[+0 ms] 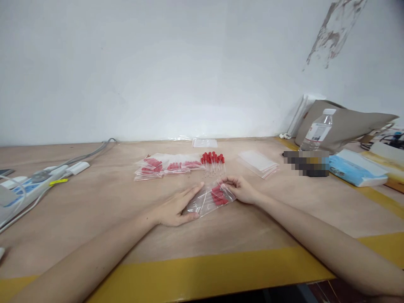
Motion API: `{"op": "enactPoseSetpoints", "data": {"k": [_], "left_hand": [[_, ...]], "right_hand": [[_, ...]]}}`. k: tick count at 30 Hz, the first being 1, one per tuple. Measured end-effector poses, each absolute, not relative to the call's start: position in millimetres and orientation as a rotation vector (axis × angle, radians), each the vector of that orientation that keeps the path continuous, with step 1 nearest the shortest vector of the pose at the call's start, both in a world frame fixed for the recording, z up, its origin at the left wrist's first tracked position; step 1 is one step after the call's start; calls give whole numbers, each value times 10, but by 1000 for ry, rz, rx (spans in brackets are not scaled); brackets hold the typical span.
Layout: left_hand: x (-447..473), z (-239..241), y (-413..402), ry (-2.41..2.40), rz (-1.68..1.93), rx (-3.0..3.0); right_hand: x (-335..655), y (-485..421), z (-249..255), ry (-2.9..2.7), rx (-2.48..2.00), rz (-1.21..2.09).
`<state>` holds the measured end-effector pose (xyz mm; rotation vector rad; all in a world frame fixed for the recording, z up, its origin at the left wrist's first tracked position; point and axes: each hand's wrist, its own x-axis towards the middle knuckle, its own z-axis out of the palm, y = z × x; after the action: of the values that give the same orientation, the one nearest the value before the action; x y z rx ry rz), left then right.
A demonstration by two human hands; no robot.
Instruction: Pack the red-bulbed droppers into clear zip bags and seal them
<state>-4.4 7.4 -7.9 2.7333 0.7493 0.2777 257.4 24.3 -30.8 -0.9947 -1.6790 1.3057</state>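
A clear zip bag [210, 200] with red-capped droppers inside lies on the wooden table [94, 210] between my hands. My left hand [176, 208] lies on the bag's left end, fingers stretched along it and thumb under the corner. My right hand [240, 188] pinches the bag's right, open end with curled fingers. Just beyond, a loose bunch of red-capped droppers [213, 162] lies on the table. To its left sit several filled bags [164, 166] of the same droppers.
A stack of empty zip bags [259, 163] lies right of the droppers, another clear bag [205, 143] by the wall. A power strip with cables [34, 185] is at the left. A water bottle [317, 130], grey bag [347, 122] and blue pack [356, 168] stand at the right.
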Motion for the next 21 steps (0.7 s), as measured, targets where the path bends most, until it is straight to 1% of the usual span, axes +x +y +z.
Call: {"op": "enactPoseSetpoints", "data": {"k": [6, 9, 11, 16, 21], "left_hand": [[-42, -83, 85, 777, 251, 2732], [-36, -82, 87, 754, 268, 2744], [-32, -77, 84, 743, 268, 2746], [-34, -68, 81, 735, 247, 2759], [-32, -53, 79, 710, 239, 2808]], "right_hand": [[2525, 285, -336, -1545, -1251, 1166], [2522, 301, -363, -1531, -1279, 1120], [2514, 300, -374, -1507, -1255, 1137], [2519, 262, -321, -1567, -1106, 1344], [2543, 235, -232, -1475, -1301, 1234]]}}
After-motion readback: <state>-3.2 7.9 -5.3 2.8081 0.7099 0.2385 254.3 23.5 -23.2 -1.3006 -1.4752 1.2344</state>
